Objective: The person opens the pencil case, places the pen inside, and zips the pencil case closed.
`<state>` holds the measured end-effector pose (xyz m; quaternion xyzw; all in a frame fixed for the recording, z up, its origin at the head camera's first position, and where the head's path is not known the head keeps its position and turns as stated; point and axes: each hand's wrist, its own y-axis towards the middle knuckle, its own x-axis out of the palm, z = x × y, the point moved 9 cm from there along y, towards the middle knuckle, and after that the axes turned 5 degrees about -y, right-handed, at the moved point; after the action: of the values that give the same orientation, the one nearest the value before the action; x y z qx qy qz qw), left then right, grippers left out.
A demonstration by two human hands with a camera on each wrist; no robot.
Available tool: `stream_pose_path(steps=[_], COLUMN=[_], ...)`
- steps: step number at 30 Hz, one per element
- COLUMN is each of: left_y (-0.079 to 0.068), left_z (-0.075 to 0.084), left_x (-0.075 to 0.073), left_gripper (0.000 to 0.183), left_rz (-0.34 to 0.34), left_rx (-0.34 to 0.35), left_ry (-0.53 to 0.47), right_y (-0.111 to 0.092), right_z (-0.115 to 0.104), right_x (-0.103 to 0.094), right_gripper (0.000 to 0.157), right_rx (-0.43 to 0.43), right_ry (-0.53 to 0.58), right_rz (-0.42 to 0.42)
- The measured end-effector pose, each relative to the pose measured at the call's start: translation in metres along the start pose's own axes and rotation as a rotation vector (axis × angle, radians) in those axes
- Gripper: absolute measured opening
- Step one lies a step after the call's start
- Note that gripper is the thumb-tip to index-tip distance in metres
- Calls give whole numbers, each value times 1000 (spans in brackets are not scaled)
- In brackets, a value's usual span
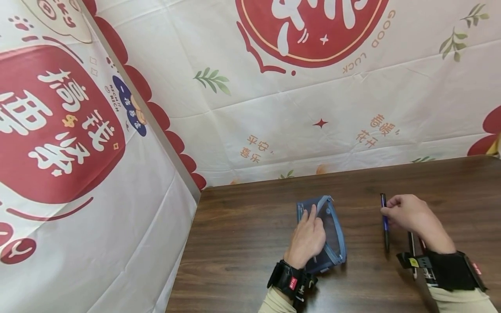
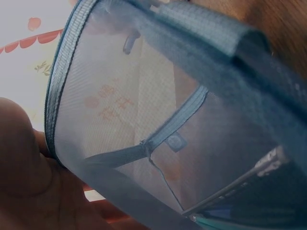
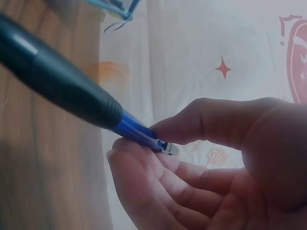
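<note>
A blue mesh pencil case (image 1: 333,230) with its zip open lies under my left hand (image 1: 307,239). The fingers of that hand stretch over its side and hold it; in the left wrist view, some of them pass behind the case's edge (image 2: 60,72). Inside the mesh shows a slim silvery stick (image 2: 235,187). To the right, my right hand (image 1: 411,213) pinches a blue pen (image 1: 385,224) between thumb and fingertips. Its black grip (image 3: 62,79) points away from the palm in the right wrist view.
Another pen (image 1: 412,250) lies on the brown wooden table (image 1: 242,243), partly under the right wrist, with a further dark stick beside it. White printed cloths (image 1: 274,104) hang behind the table and along its left side.
</note>
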<state>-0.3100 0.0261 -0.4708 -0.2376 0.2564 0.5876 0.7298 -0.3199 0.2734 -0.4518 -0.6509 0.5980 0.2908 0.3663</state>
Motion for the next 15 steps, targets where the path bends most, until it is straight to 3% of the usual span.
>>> stream_pose_path(steps=[7,15], left_y=[-1,1], left_z=[-1,-1], left_x=[0,-1], left_gripper=[49,50], left_rz=[-3,-4], left_rx=[-9,5], left_ry=[-3,-16], right_y=[3,5], right_z=[-10,-17], right_x=[5,11], right_gripper=[39,51], right_rx=[-7,-16], right_ry=[29,104], right_rz=[5,17])
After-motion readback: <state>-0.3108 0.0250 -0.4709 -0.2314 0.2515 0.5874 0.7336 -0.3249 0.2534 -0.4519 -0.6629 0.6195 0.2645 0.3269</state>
